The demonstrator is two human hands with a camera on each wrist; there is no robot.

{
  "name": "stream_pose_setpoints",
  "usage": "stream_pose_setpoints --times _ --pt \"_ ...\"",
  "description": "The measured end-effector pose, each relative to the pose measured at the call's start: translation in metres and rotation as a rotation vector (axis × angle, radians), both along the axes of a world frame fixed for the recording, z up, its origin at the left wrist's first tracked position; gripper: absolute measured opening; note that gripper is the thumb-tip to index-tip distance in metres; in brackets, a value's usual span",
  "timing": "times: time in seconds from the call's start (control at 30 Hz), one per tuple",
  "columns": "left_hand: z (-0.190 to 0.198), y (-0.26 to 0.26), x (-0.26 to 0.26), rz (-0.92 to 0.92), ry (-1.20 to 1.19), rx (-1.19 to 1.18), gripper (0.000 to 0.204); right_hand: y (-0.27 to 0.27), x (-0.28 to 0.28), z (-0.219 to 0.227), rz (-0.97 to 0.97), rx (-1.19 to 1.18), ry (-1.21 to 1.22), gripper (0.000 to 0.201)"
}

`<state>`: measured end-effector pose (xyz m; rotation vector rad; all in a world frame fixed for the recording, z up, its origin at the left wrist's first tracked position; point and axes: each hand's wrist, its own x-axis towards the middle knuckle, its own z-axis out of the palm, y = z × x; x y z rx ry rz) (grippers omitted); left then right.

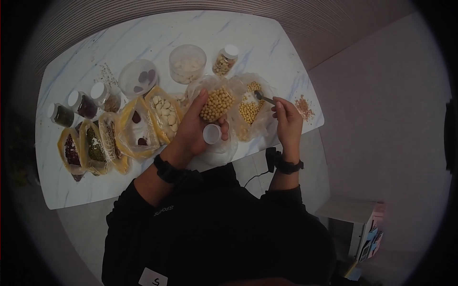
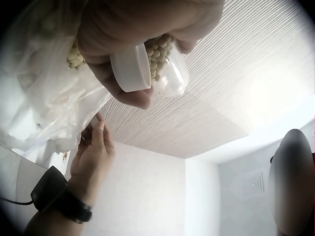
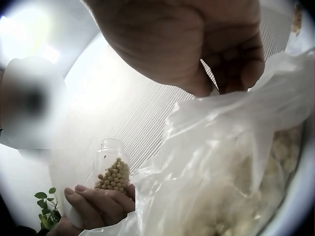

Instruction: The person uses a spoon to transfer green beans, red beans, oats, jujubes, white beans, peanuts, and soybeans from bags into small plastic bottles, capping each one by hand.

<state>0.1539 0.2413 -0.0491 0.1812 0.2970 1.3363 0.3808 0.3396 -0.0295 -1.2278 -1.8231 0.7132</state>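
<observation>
My left hand (image 1: 190,131) grips a clear jar (image 3: 105,160) partly filled with round, pale yellow beans (image 1: 217,104). A white screw lid (image 2: 132,69) is also held in that hand, apart from the jar's uncovered mouth. With fingers and thumb, my right hand (image 1: 289,122) pinches the handle of a small dark spoon (image 1: 260,96). The spoon's bowl is over an opened clear plastic bag (image 1: 262,125) of the same beans, right of the jar. In the right wrist view, the bag's film hides the spoon.
Opened yellow-edged bags (image 1: 134,148) of seeds and dried foods line the front left. Behind them stand lidded jars (image 1: 106,95), a round tub (image 1: 138,78), another tub (image 1: 187,62) and a nut-filled jar (image 1: 224,61). Reddish crumbs (image 1: 304,107) lie near the table's right edge.
</observation>
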Motion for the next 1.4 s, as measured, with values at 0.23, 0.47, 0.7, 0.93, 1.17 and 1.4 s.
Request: stream_pose_setpoints --times 0.23,0.47,0.7,0.93,1.17,1.4 --pt "0.001 0.0 0.0 0.006 0.003 -0.007 0.046 0.003 -0.008 -0.011 0.064 -0.223 0.076 0.023" --pt "-0.001 0.001 0.0 0.014 0.001 -0.004 0.047 0.011 0.001 -0.011 0.13 -0.462 0.3 0.025" --pt "0.0 0.0 0.0 0.007 0.011 -0.014 0.046 0.024 0.025 -0.018 0.153 -0.526 0.673 0.027" --pt "-0.002 0.001 0.001 -0.011 0.035 -0.023 0.045 0.005 0.013 0.021 0.236 -0.352 0.948 0.029" --pt "0.0 -0.001 0.002 -0.005 0.041 -0.008 0.045 -0.032 -0.022 0.048 0.321 -0.034 0.527 0.026" --pt "-0.001 -0.001 0.001 -0.019 -0.005 0.034 0.047 -0.033 -0.017 0.053 0.267 0.185 0.466 0.022"
